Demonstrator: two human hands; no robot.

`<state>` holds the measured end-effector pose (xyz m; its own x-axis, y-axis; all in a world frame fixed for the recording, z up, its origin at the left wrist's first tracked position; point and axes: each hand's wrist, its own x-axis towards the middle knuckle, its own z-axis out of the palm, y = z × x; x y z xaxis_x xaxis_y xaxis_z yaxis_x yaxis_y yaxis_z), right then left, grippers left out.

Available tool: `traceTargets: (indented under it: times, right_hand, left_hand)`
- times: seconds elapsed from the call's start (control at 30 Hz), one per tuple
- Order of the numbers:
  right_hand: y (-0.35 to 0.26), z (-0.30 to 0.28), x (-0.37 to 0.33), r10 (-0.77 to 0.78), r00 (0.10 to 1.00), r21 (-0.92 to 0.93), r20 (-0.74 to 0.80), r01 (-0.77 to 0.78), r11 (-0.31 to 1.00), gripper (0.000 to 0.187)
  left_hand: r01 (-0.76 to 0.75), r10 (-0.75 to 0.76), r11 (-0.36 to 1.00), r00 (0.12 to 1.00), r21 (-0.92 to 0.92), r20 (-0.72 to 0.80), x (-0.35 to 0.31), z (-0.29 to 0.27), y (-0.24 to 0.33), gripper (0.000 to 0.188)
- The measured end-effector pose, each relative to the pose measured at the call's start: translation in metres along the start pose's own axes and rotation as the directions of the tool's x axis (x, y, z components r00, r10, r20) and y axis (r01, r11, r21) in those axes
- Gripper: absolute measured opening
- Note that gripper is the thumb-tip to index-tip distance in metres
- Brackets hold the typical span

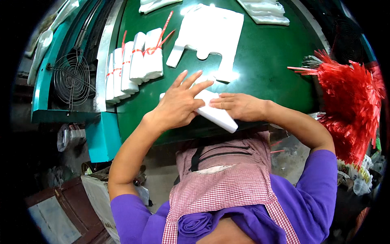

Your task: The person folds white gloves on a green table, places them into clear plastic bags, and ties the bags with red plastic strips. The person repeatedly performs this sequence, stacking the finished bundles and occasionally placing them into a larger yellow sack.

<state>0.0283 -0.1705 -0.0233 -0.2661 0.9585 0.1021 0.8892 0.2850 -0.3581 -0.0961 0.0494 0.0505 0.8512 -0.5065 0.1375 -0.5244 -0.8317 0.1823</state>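
Note:
A folded bundle of white plastic bags [219, 116] lies slantwise at the near edge of the green table, under both my hands. My left hand [176, 101] is open, its fingers spread over the bundle's left side. From the other side, my right hand [243, 106] rests flat with straight fingers on top of the bundle; its underside is hidden. Just beyond them a stack of white plastic bags with handles [215, 30] is spread flat, handles toward me. Rolled white bag bundles [146, 55] tied with red strips stand in a row to the left.
More white bags [266, 11] lie at the table's far side. A big bunch of red plastic strips [349, 105] hangs at the right. Left of the green table [272, 65] is a teal machine frame [103, 138] with a round wire guard [73, 77].

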Motion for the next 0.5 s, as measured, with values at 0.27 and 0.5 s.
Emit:
traceTargets:
  times: [0.27,0.5]
  right_hand:
    - [-0.064,-0.011,-0.002,0.52,0.85,0.308,-0.085,-0.474,0.825,0.055]
    - [-0.048,-0.004,0.006,0.596,0.801,0.348,-0.057,-0.543,0.764,0.033]
  left_hand:
    - [0.319,-0.298,0.931,0.945,-0.177,0.133,-0.038,0.054,0.04,0.036]
    - [0.509,-0.505,0.801,0.857,-0.315,0.101,-0.072,0.044,0.024,0.032]
